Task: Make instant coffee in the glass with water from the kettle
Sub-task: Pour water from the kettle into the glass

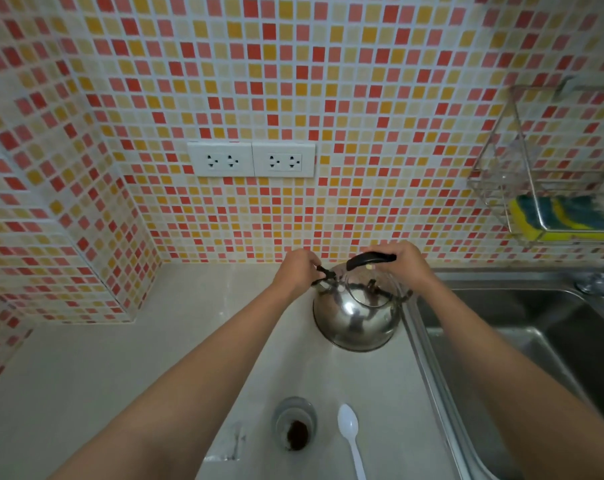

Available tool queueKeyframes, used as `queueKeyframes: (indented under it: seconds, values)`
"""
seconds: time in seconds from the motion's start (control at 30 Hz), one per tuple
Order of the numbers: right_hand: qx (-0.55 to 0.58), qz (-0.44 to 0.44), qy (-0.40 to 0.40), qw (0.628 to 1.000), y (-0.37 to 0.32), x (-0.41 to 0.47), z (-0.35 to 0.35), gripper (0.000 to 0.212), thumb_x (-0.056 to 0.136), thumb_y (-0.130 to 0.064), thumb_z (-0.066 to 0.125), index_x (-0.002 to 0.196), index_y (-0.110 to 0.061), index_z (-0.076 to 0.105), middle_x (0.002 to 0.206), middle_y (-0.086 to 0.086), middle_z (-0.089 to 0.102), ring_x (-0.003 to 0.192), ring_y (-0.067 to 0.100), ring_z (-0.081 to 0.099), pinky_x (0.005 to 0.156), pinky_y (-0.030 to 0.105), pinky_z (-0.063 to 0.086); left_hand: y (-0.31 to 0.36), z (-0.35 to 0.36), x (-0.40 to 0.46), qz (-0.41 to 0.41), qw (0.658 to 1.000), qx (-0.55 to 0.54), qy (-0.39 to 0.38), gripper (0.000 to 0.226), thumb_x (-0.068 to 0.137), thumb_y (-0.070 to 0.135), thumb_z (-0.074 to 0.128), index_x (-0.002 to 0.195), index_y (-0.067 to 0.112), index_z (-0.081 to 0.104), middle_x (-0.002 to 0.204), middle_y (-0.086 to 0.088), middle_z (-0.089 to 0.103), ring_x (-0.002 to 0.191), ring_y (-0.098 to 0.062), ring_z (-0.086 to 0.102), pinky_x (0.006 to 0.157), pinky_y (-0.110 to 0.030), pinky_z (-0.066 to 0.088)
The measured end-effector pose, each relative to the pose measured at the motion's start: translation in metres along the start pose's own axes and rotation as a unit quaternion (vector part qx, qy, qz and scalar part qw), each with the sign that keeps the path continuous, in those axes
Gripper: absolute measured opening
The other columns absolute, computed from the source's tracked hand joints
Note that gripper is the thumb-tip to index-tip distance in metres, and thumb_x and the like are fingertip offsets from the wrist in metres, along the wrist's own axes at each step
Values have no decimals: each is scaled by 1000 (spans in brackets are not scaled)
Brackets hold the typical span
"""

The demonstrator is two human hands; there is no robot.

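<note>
hands (349,268) on kettle (357,318), no legible writing

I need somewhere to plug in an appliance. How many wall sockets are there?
4, in two white double plates side by side on the tiled wall above the kettle: two in the left plate, two in the right plate. None looks hidden.
</note>
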State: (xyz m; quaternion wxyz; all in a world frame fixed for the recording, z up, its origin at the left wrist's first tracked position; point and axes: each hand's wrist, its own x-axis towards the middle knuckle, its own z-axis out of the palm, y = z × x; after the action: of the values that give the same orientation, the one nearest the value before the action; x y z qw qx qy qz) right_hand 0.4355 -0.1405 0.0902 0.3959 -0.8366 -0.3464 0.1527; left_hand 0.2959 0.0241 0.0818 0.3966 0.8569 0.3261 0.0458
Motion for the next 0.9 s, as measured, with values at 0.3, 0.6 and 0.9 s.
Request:
queueKeyframes:
  seconds: [0.3,0.6,0.9]
  values:
    - [-1,-35,-11,999,-28,-15,-26,37,80,1,70,112,-15,70,108,-2,70,97,9,62,91,22,45,9,-18,-20,26,999,-8,21,30,82,10,75,110,5,70,94,-13,72,74,-15,60,63,-17,43]
    - [-12,-98,-11,995,-78,-53,-59,37,77,-8,75,108,-29,71,98,-16,69,96,5,64,91,25,47,33,-58,-81,104,994,7,29,34,85,13,72,119,6,69,104,-14,73,85,-17,61,76,-23,45]
    - [-40,-132,-40,990,-101,-113,-64,40,74,-14,78,89,-51,69,92,-24,71,94,14,69,89,33,55,39,-63,-147,138,990,33,8,36,84,12,73,118,4,69,109,-15,72,100,-28,68,86,-34,56]
